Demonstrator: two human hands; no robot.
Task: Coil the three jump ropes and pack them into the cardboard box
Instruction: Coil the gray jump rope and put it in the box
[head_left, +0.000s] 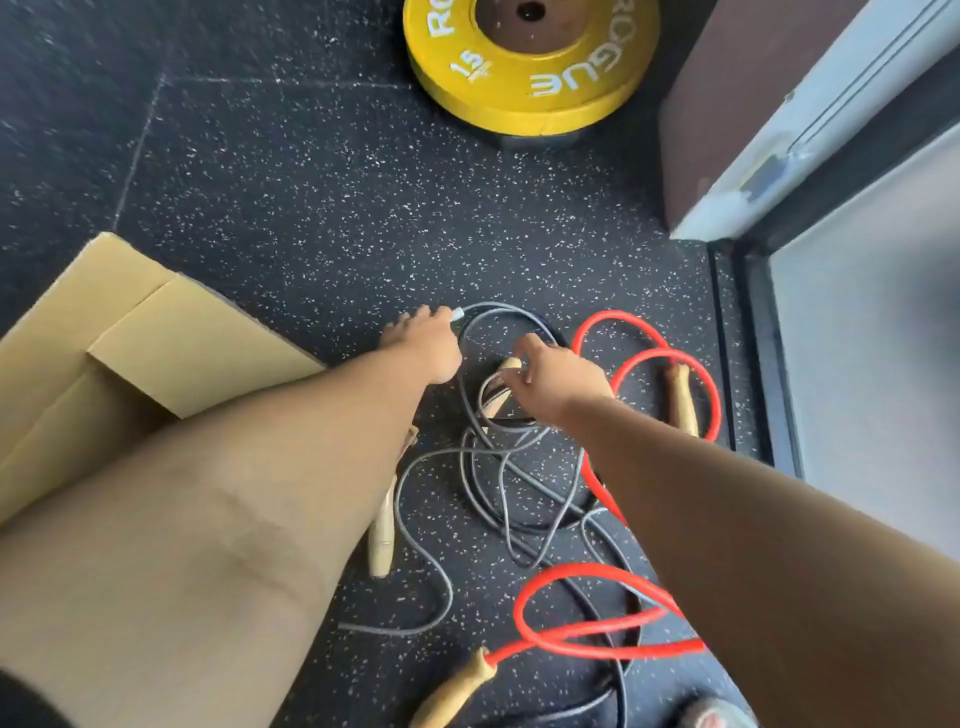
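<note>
1. Cardboard box (130, 332): L side cut by frame edge; near part behind left forearm (260, 493); inside not visible.
2. Weight plate (530, 98): top cut by upper edge, lettering incomplete.
3. Lower wooden handle (457, 691): butt end out of frame.
4. Left wooden handle (382, 545): upper part under left forearm.
5. Red rope (649, 353): mid stretch behind right forearm (727, 519).
6. Grey and black cords (485, 441): tangled, strands can't be told apart.
7. Left hand (426, 343), right hand (556, 374): motion-blurred; what fingers hold unclear.
8. Bottom-right obj. (717, 714): blurred, cropped, unidentifiable.

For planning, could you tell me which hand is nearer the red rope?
Right. The right hand is just beside the red rope; the left hand is farther left.
</note>
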